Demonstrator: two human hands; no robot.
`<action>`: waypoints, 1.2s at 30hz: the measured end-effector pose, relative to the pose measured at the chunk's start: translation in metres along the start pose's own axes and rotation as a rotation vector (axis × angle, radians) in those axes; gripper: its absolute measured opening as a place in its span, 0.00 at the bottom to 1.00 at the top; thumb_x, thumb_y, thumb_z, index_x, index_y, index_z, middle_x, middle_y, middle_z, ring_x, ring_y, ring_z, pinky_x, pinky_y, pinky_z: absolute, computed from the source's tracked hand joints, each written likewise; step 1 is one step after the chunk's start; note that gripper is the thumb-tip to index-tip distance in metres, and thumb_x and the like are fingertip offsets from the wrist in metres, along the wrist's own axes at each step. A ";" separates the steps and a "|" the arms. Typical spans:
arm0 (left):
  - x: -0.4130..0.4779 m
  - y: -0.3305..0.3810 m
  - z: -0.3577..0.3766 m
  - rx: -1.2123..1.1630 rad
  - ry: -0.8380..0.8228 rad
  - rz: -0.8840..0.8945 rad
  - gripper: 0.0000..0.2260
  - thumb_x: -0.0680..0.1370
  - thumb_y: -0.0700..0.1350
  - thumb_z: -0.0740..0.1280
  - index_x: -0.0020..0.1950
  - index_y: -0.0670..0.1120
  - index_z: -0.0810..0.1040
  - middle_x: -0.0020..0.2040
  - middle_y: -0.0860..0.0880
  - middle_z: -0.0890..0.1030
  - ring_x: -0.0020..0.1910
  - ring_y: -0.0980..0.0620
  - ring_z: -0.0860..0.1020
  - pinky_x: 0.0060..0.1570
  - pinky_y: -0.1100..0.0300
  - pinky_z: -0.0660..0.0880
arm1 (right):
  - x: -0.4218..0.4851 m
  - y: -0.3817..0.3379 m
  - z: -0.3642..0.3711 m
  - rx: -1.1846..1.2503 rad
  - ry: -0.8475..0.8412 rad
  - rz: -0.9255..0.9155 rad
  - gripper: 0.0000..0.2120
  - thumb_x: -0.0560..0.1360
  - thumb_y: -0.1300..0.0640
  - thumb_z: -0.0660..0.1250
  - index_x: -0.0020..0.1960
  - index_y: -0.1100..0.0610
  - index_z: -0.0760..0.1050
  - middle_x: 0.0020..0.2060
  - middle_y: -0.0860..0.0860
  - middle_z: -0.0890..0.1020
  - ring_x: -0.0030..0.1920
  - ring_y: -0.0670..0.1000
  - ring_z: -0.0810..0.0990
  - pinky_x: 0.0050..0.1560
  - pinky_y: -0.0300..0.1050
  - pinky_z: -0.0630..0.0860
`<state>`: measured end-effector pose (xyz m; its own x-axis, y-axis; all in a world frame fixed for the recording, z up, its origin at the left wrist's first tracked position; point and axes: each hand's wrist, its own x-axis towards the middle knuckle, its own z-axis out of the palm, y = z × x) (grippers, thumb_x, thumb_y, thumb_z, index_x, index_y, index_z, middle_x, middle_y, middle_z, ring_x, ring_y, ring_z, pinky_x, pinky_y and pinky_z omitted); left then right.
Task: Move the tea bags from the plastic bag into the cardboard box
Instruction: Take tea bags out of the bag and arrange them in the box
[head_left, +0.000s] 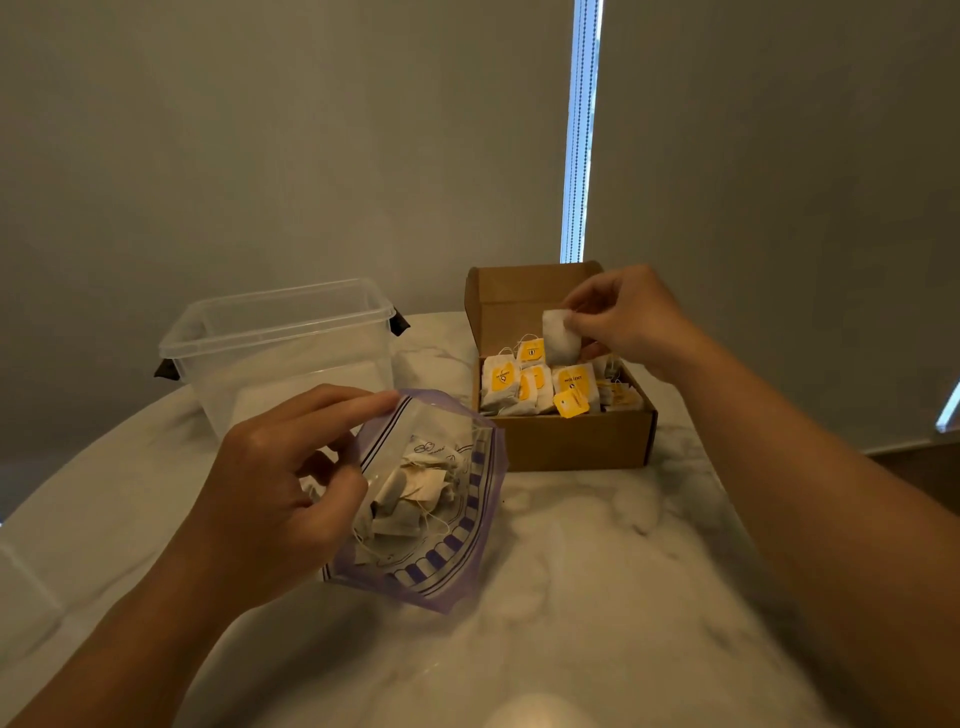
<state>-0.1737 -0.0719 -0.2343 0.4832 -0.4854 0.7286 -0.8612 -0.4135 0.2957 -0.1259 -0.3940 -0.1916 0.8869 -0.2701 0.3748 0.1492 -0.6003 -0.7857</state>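
Observation:
A clear plastic bag with purple trim lies on the marble table, its mouth held up by my left hand, which pinches the rim. Several pale tea bags are piled inside it. Behind and to the right stands an open brown cardboard box with its lid flap upright. Several tea bags with yellow tags lie inside the box. My right hand hovers over the box's back right part, pinching a single white tea bag that hangs just above the others.
An empty clear plastic tub with dark side clips stands at the back left, just behind the bag. The white marble table curves away at left. Grey roller blinds with a bright gap hang behind the table.

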 end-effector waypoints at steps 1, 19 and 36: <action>0.000 0.000 0.000 0.002 -0.001 0.005 0.21 0.74 0.48 0.57 0.64 0.44 0.79 0.56 0.58 0.79 0.50 0.61 0.77 0.37 0.67 0.79 | 0.002 0.003 0.002 -0.039 0.002 0.002 0.07 0.73 0.65 0.72 0.48 0.56 0.80 0.44 0.52 0.82 0.42 0.49 0.83 0.35 0.41 0.82; 0.002 0.003 0.000 -0.002 -0.006 -0.002 0.21 0.74 0.49 0.58 0.64 0.44 0.78 0.55 0.58 0.78 0.49 0.59 0.77 0.36 0.66 0.79 | -0.056 -0.023 -0.002 -0.083 0.089 -0.326 0.05 0.72 0.59 0.74 0.47 0.52 0.83 0.38 0.42 0.82 0.38 0.40 0.81 0.39 0.28 0.75; 0.001 0.010 0.003 0.029 0.009 -0.007 0.20 0.72 0.35 0.63 0.64 0.41 0.79 0.54 0.49 0.80 0.42 0.54 0.78 0.37 0.62 0.79 | -0.128 -0.059 0.100 -0.565 -0.497 -0.518 0.19 0.76 0.57 0.70 0.66 0.51 0.75 0.60 0.51 0.78 0.57 0.51 0.78 0.47 0.39 0.72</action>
<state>-0.1811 -0.0789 -0.2324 0.4874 -0.4754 0.7324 -0.8529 -0.4391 0.2826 -0.2049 -0.2484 -0.2426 0.8745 0.4126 0.2551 0.4608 -0.8708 -0.1712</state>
